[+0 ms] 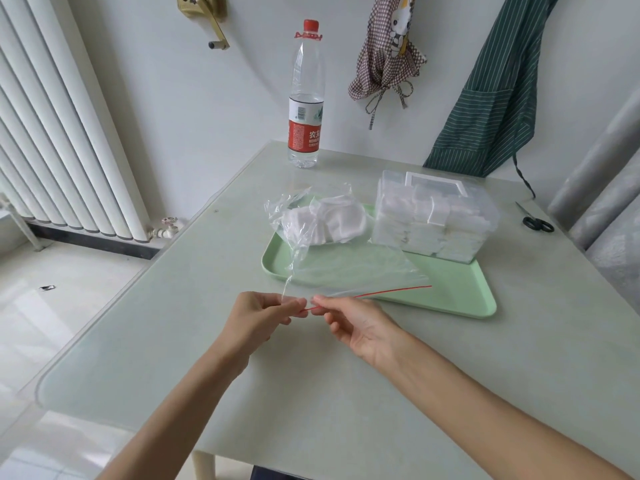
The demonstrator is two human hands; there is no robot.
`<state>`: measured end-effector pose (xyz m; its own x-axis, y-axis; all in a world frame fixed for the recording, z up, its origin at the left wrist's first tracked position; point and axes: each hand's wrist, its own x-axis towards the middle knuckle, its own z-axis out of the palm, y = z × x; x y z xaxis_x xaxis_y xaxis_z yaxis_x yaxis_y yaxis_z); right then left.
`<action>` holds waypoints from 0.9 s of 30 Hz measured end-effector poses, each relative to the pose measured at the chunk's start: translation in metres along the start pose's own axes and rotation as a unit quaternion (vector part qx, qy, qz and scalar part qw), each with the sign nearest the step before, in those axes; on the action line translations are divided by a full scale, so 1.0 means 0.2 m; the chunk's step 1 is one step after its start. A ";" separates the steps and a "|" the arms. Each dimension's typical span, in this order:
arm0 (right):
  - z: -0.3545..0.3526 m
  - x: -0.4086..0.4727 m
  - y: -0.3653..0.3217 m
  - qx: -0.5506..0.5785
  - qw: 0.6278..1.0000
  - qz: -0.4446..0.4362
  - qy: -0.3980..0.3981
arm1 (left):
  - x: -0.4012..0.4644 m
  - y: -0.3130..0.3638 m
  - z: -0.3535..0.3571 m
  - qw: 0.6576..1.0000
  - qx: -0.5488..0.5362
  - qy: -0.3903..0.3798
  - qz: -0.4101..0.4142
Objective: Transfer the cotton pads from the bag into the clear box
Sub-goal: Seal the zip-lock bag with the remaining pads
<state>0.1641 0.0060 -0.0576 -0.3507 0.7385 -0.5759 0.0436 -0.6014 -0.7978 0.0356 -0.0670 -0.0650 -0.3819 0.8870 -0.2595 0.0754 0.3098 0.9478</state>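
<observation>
A clear zip bag (346,268) with a red seal line lies across a green tray (460,292), its mouth toward me. White cotton pads (325,221) are bunched in its far end. My left hand (259,322) and my right hand (349,322) each pinch the near left corner of the bag's mouth, fingertips almost touching. The clear box (436,216) with a white handle stands shut on the tray's far right, with white pads packed inside.
A water bottle (305,98) with a red label stands at the table's far edge. Black scissors (535,220) lie at the right edge. Aprons hang on the wall behind, and a radiator stands at the left.
</observation>
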 end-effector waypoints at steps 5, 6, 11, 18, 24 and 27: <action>-0.02 -0.01 0.00 0.011 0.999 0.013 -0.027 | 0.01 0.00 -0.01 1.000 -0.001 -0.005 -0.001; -0.02 -0.02 0.00 0.008 0.999 0.013 -0.032 | 0.02 0.01 -0.01 1.000 0.003 -0.007 0.000; -0.08 -0.02 0.00 0.027 1.000 -0.007 -0.001 | 0.02 0.01 -0.03 1.000 0.015 -0.007 -0.005; -0.07 -0.02 0.02 0.050 0.997 -0.042 0.037 | 0.01 0.05 0.00 0.999 -0.018 0.020 -0.047; -0.03 -0.02 0.02 0.075 0.994 -0.077 0.034 | 0.00 0.11 0.06 0.997 -0.036 -0.025 -0.057; -0.06 -0.04 0.03 0.064 0.995 -0.072 0.014 | 0.01 0.09 0.08 0.999 -0.031 -0.022 -0.031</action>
<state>0.1776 0.0009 -0.0593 -0.3182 0.8273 -0.4629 -0.1265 -0.5210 -0.8441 0.0507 -0.0540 -0.0509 -0.3432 0.8812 -0.3252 -0.0043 0.3448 0.9387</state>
